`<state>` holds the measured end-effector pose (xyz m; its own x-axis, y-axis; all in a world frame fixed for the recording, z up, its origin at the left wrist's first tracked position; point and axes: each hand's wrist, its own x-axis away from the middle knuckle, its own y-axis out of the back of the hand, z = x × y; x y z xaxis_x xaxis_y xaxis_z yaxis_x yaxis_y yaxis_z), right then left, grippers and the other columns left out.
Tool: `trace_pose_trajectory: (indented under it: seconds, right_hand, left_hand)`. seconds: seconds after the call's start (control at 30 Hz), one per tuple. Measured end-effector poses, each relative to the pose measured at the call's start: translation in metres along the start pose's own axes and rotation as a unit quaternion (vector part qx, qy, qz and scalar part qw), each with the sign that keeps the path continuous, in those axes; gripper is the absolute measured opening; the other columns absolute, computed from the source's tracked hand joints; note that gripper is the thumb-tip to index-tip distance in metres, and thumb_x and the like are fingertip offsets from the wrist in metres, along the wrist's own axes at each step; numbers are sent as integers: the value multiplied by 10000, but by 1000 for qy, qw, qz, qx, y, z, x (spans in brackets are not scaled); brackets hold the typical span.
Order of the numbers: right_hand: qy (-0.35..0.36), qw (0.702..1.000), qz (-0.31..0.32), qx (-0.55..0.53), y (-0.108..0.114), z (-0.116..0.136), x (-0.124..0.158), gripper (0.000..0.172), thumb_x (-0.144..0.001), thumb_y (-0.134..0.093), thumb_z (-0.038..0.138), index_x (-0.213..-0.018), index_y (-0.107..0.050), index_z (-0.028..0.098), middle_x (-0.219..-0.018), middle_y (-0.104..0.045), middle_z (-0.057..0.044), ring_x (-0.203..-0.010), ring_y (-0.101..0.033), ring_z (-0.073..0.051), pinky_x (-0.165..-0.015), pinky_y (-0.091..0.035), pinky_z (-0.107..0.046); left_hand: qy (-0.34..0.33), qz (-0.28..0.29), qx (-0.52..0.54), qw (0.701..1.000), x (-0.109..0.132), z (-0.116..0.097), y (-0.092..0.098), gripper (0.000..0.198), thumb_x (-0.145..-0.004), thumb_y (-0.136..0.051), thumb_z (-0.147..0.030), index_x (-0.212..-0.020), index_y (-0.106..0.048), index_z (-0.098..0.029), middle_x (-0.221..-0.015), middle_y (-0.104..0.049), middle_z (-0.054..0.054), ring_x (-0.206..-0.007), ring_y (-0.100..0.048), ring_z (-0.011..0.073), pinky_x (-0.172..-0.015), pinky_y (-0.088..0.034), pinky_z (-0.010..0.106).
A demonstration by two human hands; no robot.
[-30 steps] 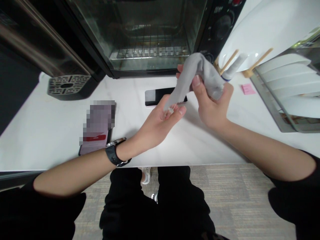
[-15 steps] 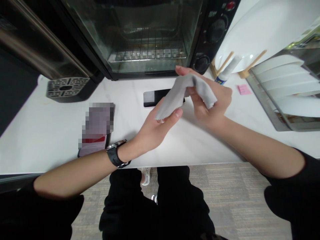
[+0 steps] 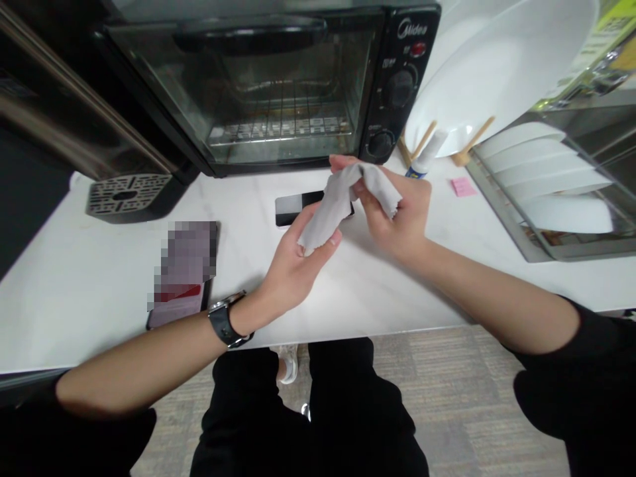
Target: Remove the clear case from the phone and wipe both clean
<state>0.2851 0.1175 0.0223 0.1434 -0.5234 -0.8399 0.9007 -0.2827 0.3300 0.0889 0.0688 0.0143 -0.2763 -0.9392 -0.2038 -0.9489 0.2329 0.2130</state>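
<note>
A small grey cloth (image 3: pixel 334 202) is stretched between both my hands above the white counter (image 3: pixel 89 278). My left hand (image 3: pixel 298 265), with a black watch on its wrist, pinches the cloth's lower end. My right hand (image 3: pixel 397 212) grips the upper end, fingers closed round it. Just behind the cloth a black phone (image 3: pixel 293 207) lies flat on the counter, partly hidden by the cloth and my hands.
A black toaster oven (image 3: pixel 278 86) stands at the back of the counter. A second phone with a blurred screen (image 3: pixel 181 271) lies at the left. A drip tray (image 3: pixel 124 195), a white tube (image 3: pixel 428 154), a pink note (image 3: pixel 461 187) and a dish rack with white plates (image 3: pixel 551 192) are around.
Both hands with the cloth have come lower and closer to the black phone. The cloth hangs less bunched. The view has tilted so more of the oven shows.
</note>
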Motion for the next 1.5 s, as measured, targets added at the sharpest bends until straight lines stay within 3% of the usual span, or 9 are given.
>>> trace_pose_trajectory:
  seconds: [0.17,0.3,0.5,0.63,0.77,0.9,1.1,1.33,1.5]
  right_hand:
    - [-89,994,-54,17,-13,-41,14,382,-1081,-606,523,-847,-771,270,-636,-688,19,-611,-661,-197,-754,-672,-378]
    - [-148,985,-82,-36,-20,-63,17,301,-1046,-657,569,-975,-774,301,-856,-802,-13,-854,-772,-247,-900,-689,-429]
    - [-156,981,-103,-47,-12,-29,2,218,-1079,-577,400,-1089,-787,344,-1023,-846,4,-937,-794,-212,-850,-673,-370]
    - [-146,982,-117,-15,-9,-22,-1,243,-1088,-539,371,-1093,-780,340,-1061,-841,7,-970,-786,-215,-900,-671,-391]
    - [-141,982,-124,-24,-11,-27,0,216,-1070,-563,332,-1112,-774,341,-1073,-834,-4,-982,-789,-231,-934,-677,-410]
    - [-144,981,-124,-38,-12,-29,1,221,-1060,-568,292,-1135,-768,348,-1123,-829,1,-1041,-788,-228,-1005,-658,-401]
    - [-125,983,-123,-53,-9,-26,-2,288,-1021,-546,158,-1126,-766,310,-1139,-823,-15,-1085,-779,-219,-1029,-625,-387]
    - [-155,982,-97,-42,-6,-14,-4,355,-986,-508,95,-1126,-760,303,-1167,-813,-17,-1129,-767,-216,-1073,-615,-397]
    - [-167,982,-86,-29,-8,-8,-5,350,-963,-504,85,-1095,-747,299,-1146,-812,-34,-1098,-761,-229,-1005,-635,-403]
  left_hand:
    - [-130,4,-15,991,2,-6,8,415,-1089,-610,-513,-1440,-621,-293,-1255,-709,81,-1062,-692,219,-1036,-578,413]
    - [-203,-9,-75,976,-4,-12,13,349,-1071,-640,-445,-1369,-703,-273,-1331,-634,101,-1289,-647,253,-1113,-569,430]
    - [-149,110,-244,952,-5,-22,14,394,-1075,-589,-247,-1468,-568,-228,-1286,-804,49,-1218,-754,219,-1056,-592,375]
    - [-210,134,-322,913,-3,-21,15,148,-1111,-624,-366,-1175,-672,-241,-1138,-851,1,-1070,-812,206,-1049,-585,376]
    - [-201,80,-399,891,-6,-19,19,482,-990,-740,-653,-1312,-671,-301,-859,-831,-44,-874,-821,215,-816,-556,326]
    - [-150,73,-462,871,-10,-19,19,716,-888,-802,-736,-1412,-621,-282,-786,-763,-55,-657,-724,183,-589,-368,307]
    - [-186,89,-540,816,-15,-12,18,828,-866,-854,-665,-1497,-632,-176,-1383,-715,168,-1214,-680,377,-1019,-544,474]
    - [-82,71,-577,809,-29,7,27,714,-1143,-379,-551,-1695,-407,-99,-1801,-391,223,-1621,-422,437,-1361,-298,659]
    - [-8,113,-571,813,-38,9,31,800,-1119,-419,-555,-1761,-301,-93,-1807,-397,207,-1649,-390,437,-1362,-298,680]
